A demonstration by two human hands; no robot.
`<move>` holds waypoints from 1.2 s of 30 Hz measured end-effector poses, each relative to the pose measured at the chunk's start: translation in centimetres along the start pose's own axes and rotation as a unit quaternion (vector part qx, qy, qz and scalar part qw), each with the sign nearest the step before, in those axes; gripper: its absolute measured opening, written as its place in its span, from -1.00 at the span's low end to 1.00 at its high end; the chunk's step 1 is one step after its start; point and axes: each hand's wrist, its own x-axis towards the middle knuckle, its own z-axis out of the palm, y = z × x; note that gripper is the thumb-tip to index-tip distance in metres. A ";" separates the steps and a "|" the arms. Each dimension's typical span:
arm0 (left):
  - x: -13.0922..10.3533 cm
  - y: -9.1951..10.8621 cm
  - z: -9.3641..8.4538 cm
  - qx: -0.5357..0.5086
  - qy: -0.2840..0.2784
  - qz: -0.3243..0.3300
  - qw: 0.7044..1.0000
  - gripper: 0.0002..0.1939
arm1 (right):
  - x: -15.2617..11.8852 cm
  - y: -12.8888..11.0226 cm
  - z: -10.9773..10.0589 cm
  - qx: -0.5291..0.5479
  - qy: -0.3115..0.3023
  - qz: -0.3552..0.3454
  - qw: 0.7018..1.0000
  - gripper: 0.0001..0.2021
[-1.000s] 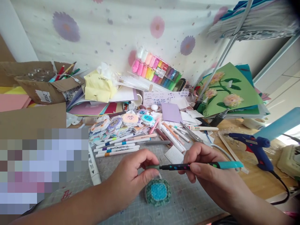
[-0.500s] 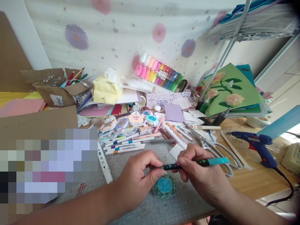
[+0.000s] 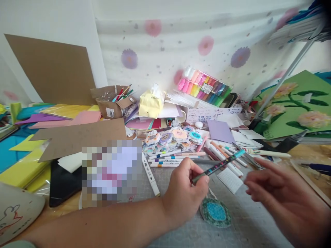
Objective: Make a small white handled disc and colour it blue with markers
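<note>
Pinched between the thumb and fingers of my left hand (image 3: 190,187) is a slim black marker pen (image 3: 218,164) with coloured dots and a teal end, pointing up to the right. My right hand (image 3: 281,196) is off the pen, fingers apart and holding nothing, a little to the right of it. Below the pen, a small round piece (image 3: 216,213) with a blue centre and green rim lies on the grey cutting mat (image 3: 178,229). A short pale loop sticks up from its top, partly behind my left hand.
Several acrylic markers (image 3: 165,161) lie beyond my hands, with a pile of decorated cut-outs (image 3: 170,137) behind them. Scissors (image 3: 249,159) and a white textured scrap (image 3: 230,181) are near my right hand. A glue gun (image 3: 319,168) sits at the right edge, a white pot (image 3: 18,213) at lower left.
My right hand has let go of the pen and moved off to the right with its fingers opened. My left hand keeps the pen, now tilted upward. The view has swung left.
</note>
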 end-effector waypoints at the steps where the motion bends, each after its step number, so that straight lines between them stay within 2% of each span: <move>1: -0.2 0.3 0.0 -0.001 -0.010 0.017 1.000 -0.89 | 0.0 -0.2 0.0 -0.063 -0.035 -0.051 0.996 -0.55; 3: -0.8 1.0 0.0 0.005 -0.078 0.096 0.992 -0.83 | 0.0 -0.9 0.3 -0.148 -0.083 -0.135 0.976 -0.68; 4: -1.1 1.5 -0.1 0.007 -0.143 0.164 0.976 -0.84 | 0.1 -1.2 0.5 -0.160 -0.087 -0.156 0.971 -0.78; 5: -1.3 1.9 -0.3 0.036 -0.223 0.252 0.941 -0.92 | 0.1 -1.4 0.6 -0.156 -0.078 -0.164 0.971 -0.87; 6: -1.6 2.2 -0.4 0.066 -0.279 0.326 0.901 -0.90 | 0.2 -1.5 0.6 -0.147 -0.068 -0.168 0.972 -0.93; 8: -1.7 2.2 -0.6 0.135 -0.313 0.379 0.861 -0.85 | 0.3 -1.3 0.6 -0.141 -0.067 -0.182 0.971 -0.88; 10: -1.3 1.7 -0.7 0.191 -0.283 0.355 0.870 -0.90 | 0.4 -0.8 0.6 -0.167 -0.104 -0.222 0.955 -0.80; 12: -0.4 0.7 -0.7 0.229 -0.228 0.281 0.904 -0.89 | 0.4 -0.2 0.6 -0.204 -0.158 -0.257 0.931 -0.71; 15: 1.4 -0.5 -0.9 0.260 -0.175 0.184 0.932 -0.86 | 0.3 0.1 0.6 -0.211 -0.207 -0.245 0.923 -0.65; 17: 2.6 -0.8 -1.5 0.275 -0.188 0.150 0.931 -0.86 | 0.3 -0.1 0.5 -0.194 -0.218 -0.217 0.932 -0.69; 19: 3.7 -0.9 -2.4 0.287 -0.234 0.125 0.920 -0.79 | 0.4 -0.3 0.2 -0.179 -0.219 -0.192 0.940 -0.75; 22: 4.8 -0.8 -3.6 0.306 -0.319 0.127 0.888 -0.65 | 0.7 -0.5 -0.6 -0.172 -0.212 -0.161 0.949 -0.80; 24: 5.2 -0.9 -4.1 0.317 -0.342 0.141 0.874 -0.70 | 0.8 -0.3 -1.0 -0.175 -0.208 -0.147 0.951 -0.81; 26: 5.3 -1.2 -4.2 0.320 -0.332 0.153 0.874 -0.83 | 0.8 -0.1 -1.4 -0.179 -0.205 -0.137 0.952 -0.82; 28: 5.1 -1.5 -4.0 0.312 -0.298 0.160 0.888 -0.91 | 0.7 0.0 -1.6 -0.176 -0.192 -0.125 0.957 -0.83; 30: 4.4 -1.5 -3.4 0.293 -0.260 0.166 0.905 -0.89 | 0.5 -0.2 -1.7 -0.148 -0.183 -0.097 0.967 -0.81; 32: 3.3 -1.1 -2.5 0.265 -0.241 0.181 0.916 -0.85 | 0.0 -0.9 -1.5 -0.075 -0.197 -0.061 0.976 -0.63; 34: 2.0 -0.6 -1.6 0.233 -0.253 0.208 0.916 -0.85 | -0.6 -1.9 -1.0 0.033 -0.228 -0.029 0.973 -0.49; 36: 0.9 -0.1 -0.9 0.200 -0.264 0.223 0.917 -0.88 | -1.1 -2.9 -0.5 0.133 -0.248 0.005 0.960 -0.57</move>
